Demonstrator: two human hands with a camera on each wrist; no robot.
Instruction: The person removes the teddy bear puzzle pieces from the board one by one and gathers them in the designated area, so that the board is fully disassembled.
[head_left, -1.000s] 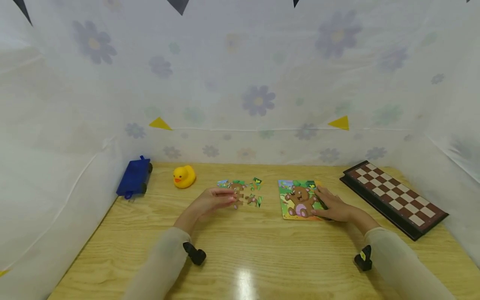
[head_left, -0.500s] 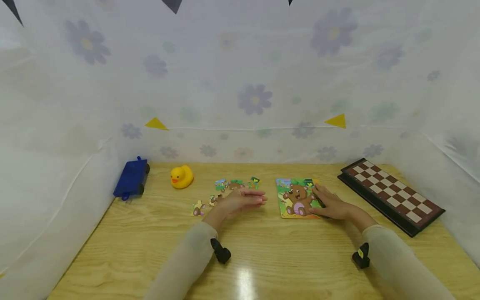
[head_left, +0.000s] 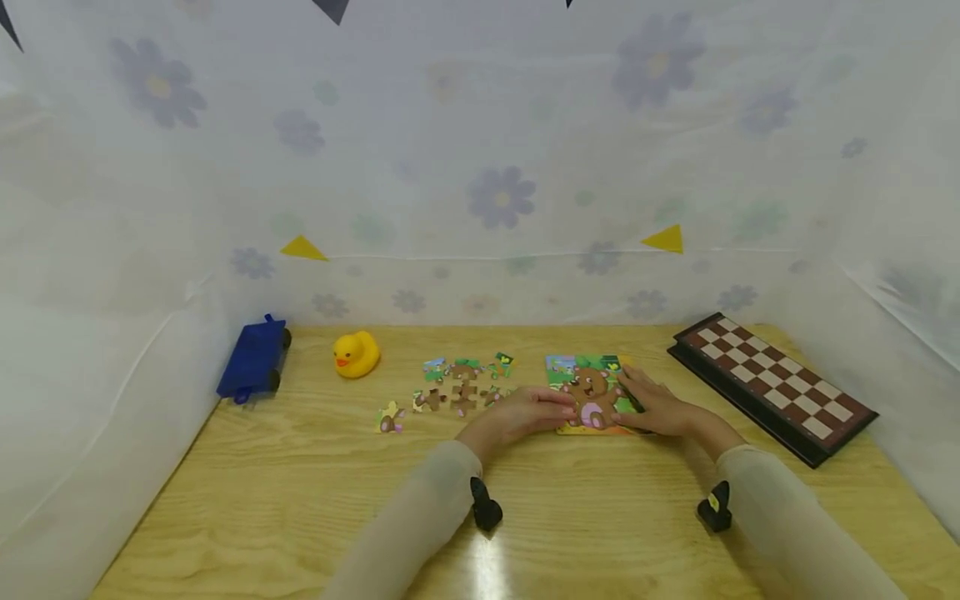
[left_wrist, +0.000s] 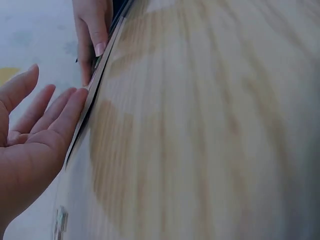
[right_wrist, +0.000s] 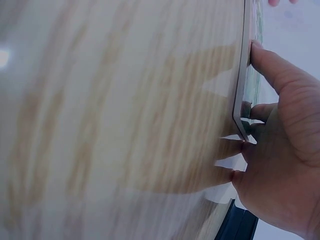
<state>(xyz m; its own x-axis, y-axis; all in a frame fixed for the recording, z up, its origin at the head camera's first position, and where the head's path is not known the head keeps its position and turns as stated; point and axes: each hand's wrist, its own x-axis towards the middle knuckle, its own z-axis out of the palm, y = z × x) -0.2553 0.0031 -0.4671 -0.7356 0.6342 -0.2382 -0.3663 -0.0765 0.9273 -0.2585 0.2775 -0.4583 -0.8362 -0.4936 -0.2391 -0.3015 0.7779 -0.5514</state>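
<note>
A square bear-picture puzzle board (head_left: 588,387) lies flat on the table. My left hand (head_left: 525,414) hovers at its left part, fingers extended over the picture. In the left wrist view, the left hand (left_wrist: 40,130) shows loosely straight fingers near the board edge, with no piece visible between them. My right hand (head_left: 660,406) rests with spread fingers on the board's right side. In the right wrist view, the right hand's thumb (right_wrist: 272,65) touches the board near its front edge. Left of the board lie several loose puzzle pieces, among them a brown piece (head_left: 464,399) and a yellow piece (head_left: 390,418).
On the wooden table (head_left: 300,517), a yellow rubber duck (head_left: 357,354) sits behind the pieces at left. Farther left is a blue toy cart (head_left: 253,358). A folded chessboard (head_left: 772,387) lies at the right. A white flowered sheet (head_left: 420,167) encloses the back and sides.
My left hand has moved right from the loose pieces to the bear board, uncovering pieces it hid before. My right hand stays on the board. The head view has shifted slightly.
</note>
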